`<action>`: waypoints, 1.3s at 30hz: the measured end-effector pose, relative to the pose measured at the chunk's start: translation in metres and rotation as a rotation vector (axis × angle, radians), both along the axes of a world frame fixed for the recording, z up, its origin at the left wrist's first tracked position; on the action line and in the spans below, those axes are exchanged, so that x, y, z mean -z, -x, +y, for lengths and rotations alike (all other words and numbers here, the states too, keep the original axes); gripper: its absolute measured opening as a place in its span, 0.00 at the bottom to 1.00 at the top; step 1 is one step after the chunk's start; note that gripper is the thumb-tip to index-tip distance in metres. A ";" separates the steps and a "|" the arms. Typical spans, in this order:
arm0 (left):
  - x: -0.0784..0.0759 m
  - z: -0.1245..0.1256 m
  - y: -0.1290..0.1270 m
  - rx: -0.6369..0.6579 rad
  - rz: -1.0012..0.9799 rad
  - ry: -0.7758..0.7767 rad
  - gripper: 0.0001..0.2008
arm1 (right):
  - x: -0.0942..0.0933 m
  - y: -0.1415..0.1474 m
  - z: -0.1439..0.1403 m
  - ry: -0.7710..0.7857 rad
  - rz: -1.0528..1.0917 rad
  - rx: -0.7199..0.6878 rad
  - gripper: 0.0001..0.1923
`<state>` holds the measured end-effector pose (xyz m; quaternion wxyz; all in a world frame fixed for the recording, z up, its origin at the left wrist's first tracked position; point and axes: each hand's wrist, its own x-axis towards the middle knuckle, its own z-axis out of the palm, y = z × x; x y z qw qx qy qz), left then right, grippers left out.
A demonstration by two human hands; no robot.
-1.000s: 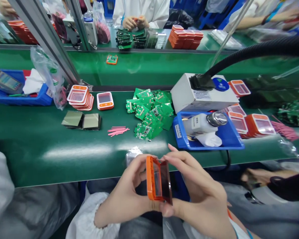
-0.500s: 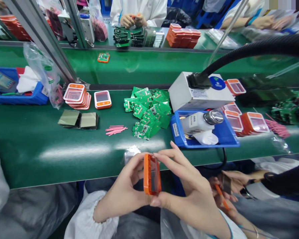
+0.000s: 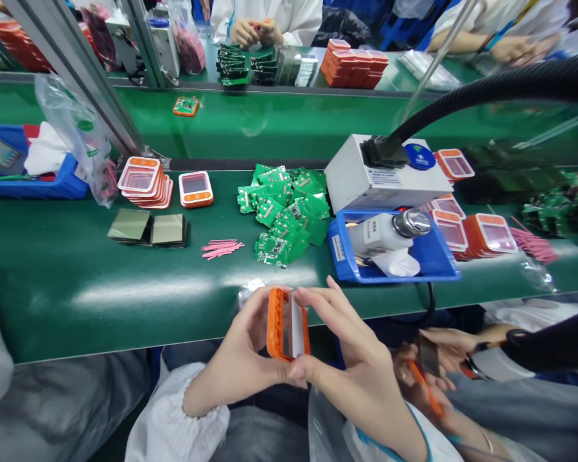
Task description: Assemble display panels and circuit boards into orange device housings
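Observation:
Both my hands hold an orange plastic case above the bench's front edge. It is tilted so that its side and open inside face me. A pale flat panel sits upright inside the case near its right side. My left hand grips the case from the left, thumb below and fingers behind. My right hand pinches the right side, index fingertip on the top edge and thumb at the bottom. Beyond my hands lie green circuit boards in a heap and pink strips.
Stacked orange-and-white cases, a single case and dark square panels lie left. A blue bin with a bottle and a white box stand right. A conveyor carries a case. A co-worker's hands work at right.
The case has turned in my hands, so more of its inside and the pale panel show. The case on the conveyor has moved left.

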<state>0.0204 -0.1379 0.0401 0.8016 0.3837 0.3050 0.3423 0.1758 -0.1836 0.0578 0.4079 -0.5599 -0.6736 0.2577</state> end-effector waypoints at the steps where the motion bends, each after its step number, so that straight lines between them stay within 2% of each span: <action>1: 0.000 0.000 -0.001 -0.005 -0.005 -0.002 0.37 | 0.001 0.001 0.000 -0.007 -0.004 0.006 0.32; 7: 0.000 0.002 -0.003 -0.039 0.025 0.050 0.37 | 0.009 0.006 -0.004 -0.018 0.066 0.075 0.28; 13: 0.001 0.002 -0.003 -0.016 0.001 0.104 0.37 | 0.018 0.017 -0.012 -0.055 0.209 0.183 0.23; 17: 0.002 0.002 -0.003 -0.027 0.004 0.095 0.37 | 0.022 0.022 -0.016 -0.093 0.210 0.207 0.21; 22: 0.006 0.002 0.002 0.030 -0.036 0.094 0.38 | 0.022 0.023 -0.023 -0.174 -0.015 0.145 0.19; 26: 0.009 0.004 0.011 0.159 -0.124 0.107 0.42 | 0.021 0.022 -0.028 -0.274 -0.269 0.095 0.26; 30: 0.015 0.004 0.017 0.271 -0.190 0.151 0.43 | 0.019 0.022 -0.030 -0.400 -0.451 0.111 0.32; 35: 0.021 0.003 0.019 0.312 -0.272 0.196 0.41 | 0.009 0.022 -0.027 -0.473 -0.568 0.008 0.20; 39: 0.016 0.002 0.021 0.308 -0.289 0.152 0.40 | 0.004 0.026 -0.023 -0.497 -0.559 -0.002 0.18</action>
